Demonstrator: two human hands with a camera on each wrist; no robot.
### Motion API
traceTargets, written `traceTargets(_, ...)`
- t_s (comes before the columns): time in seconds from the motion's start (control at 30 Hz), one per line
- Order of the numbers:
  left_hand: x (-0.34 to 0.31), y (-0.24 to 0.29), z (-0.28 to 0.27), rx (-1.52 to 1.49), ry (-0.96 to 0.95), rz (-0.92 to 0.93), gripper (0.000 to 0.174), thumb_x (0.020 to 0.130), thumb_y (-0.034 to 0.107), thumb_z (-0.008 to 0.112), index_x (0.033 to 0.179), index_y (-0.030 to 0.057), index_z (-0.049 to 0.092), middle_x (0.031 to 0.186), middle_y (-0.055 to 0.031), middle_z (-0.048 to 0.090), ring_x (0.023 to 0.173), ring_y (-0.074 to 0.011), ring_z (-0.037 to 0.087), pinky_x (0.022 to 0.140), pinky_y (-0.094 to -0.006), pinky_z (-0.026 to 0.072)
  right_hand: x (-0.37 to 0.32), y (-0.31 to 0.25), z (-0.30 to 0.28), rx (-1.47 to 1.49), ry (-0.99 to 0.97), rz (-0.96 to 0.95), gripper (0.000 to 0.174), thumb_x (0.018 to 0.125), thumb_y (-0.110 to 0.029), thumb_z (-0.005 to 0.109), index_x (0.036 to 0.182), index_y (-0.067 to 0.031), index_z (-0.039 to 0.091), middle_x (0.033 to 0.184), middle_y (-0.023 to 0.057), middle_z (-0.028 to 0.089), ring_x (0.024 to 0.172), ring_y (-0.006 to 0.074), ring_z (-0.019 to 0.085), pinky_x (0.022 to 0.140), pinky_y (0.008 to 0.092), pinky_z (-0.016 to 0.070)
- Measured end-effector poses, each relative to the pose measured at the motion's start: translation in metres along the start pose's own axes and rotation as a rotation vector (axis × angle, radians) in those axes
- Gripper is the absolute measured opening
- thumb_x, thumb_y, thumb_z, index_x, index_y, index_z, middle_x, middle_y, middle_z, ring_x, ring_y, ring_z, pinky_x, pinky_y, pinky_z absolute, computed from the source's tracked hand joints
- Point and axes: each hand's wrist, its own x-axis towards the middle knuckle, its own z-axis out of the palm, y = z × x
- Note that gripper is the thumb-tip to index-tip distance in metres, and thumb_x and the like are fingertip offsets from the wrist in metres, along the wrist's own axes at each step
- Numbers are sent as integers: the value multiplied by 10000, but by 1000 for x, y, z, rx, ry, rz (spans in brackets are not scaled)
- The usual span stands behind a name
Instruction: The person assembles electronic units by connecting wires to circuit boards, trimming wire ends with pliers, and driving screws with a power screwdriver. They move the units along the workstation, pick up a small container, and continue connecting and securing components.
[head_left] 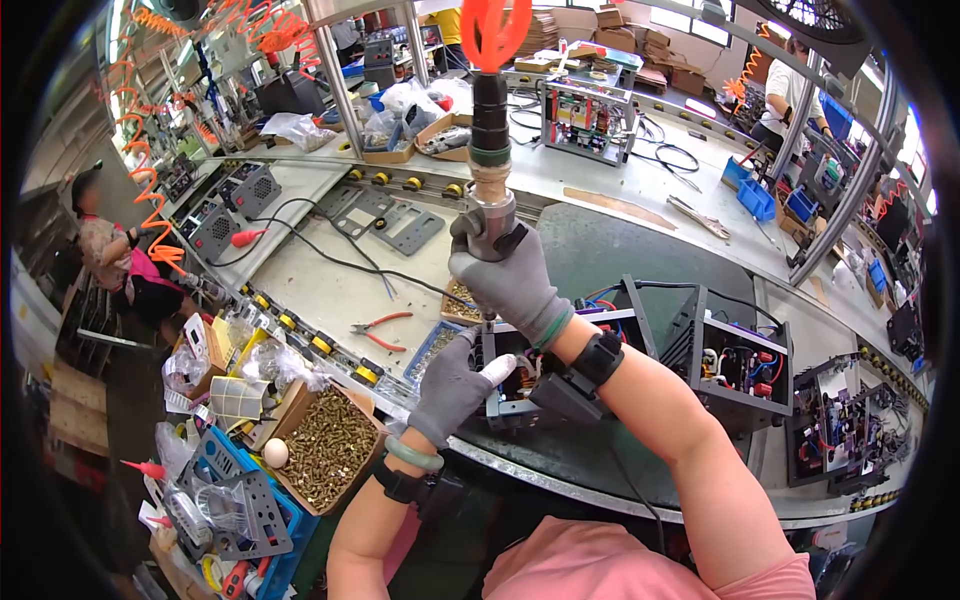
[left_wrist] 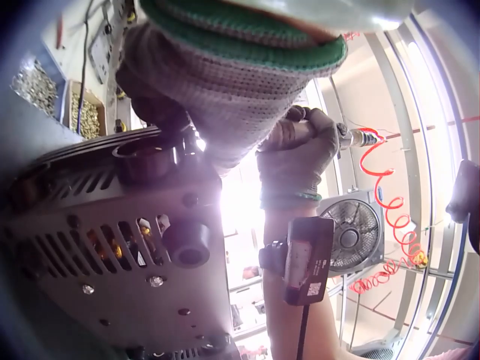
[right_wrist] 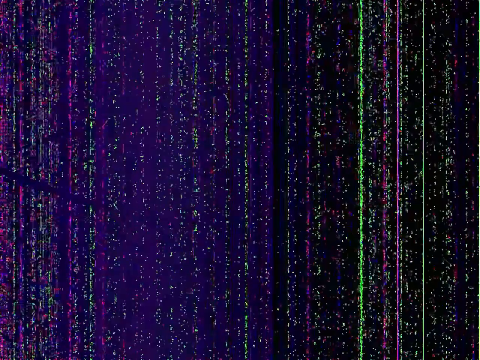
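Observation:
In the head view, my gloved right hand [head_left: 508, 275] grips the metal body of an air screwdriver [head_left: 490, 150], held upright with its tip down at a corner of an open metal casing [head_left: 515, 407]. Beside that tip my gloved left hand [head_left: 452, 388] holds the casing's left edge, thumb over the top; its other fingertips are partly hidden. The left wrist view has the slotted casing [left_wrist: 112, 262] close up, the left glove [left_wrist: 225, 97] at its upper edge and the right hand [left_wrist: 300, 154] around the tool behind. The right wrist view is only coloured noise.
Left of the casing lie a blue tray of screws [head_left: 432, 355], red-handled pliers [head_left: 382, 331] and flat grey plates [head_left: 405, 228]. A box of brass-coloured fasteners [head_left: 335, 450] stands lower left. Another open casing [head_left: 740, 365] is on the right. Black cables cross the bench.

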Motion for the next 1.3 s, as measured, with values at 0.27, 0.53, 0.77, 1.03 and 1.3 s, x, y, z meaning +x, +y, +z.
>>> traceTargets(0.27, -7, 6, 3, -173, 17, 45, 525, 881, 306, 721, 1279, -4, 578, 1007, -125, 700, 892, -231, 685, 817, -344, 534, 7, 10, -7, 115, -49, 51, 240, 756, -126, 704, 939, -12, 600, 832, -8, 601, 770, 79, 534, 741, 256, 473)
traceTargets(0.53, -56, -94, 13, -333, 271, 17, 318, 943, 73, 611, 1245, -15, 558, 815, -5, 593, 801, -102, 595, 738, -241, 523, -1, -8, 1, -26, -54, -56, 277, 751, -142, 702, 962, -11, 576, 790, 14, 571, 728, 90, 490, 716, 262, 462)
traceTargets(0.77, -140, -87, 39, -429, 135, -121, 339, 997, -1, 419, 1325, -19, 501, 1212, -121, 608, 1088, -188, 604, 874, -260, 545, -3, -4, 1, 52, -20, -200, 281, 740, -122, 699, 973, -22, 578, 777, 27, 593, 704, 97, 529, 679, 276, 474)
traceTargets(1.03, -130, -11, 61, -1136, 33, -620, 282, 1026, 208, 493, 1262, 55, 518, 1072, -131, 675, 792, -160, 670, 604, -237, 518, -16, -44, -7, 379, 20, -274, 269, 755, 9, 697, 983, -24, 557, 866, -10, 572, 765, 76, 526, 717, 252, 465)
traceTargets(1.3, -106, 25, 93, -1192, -211, -613, 335, 1024, 355, 541, 1126, 48, 625, 816, 5, 646, 664, -72, 600, 545, -206, 456, -131, -110, -101, 446, -15, -25, 281, 849, -14, 668, 1055, -78, 489, 947, 11, 533, 882, 151, 558, 798, 309, 501)
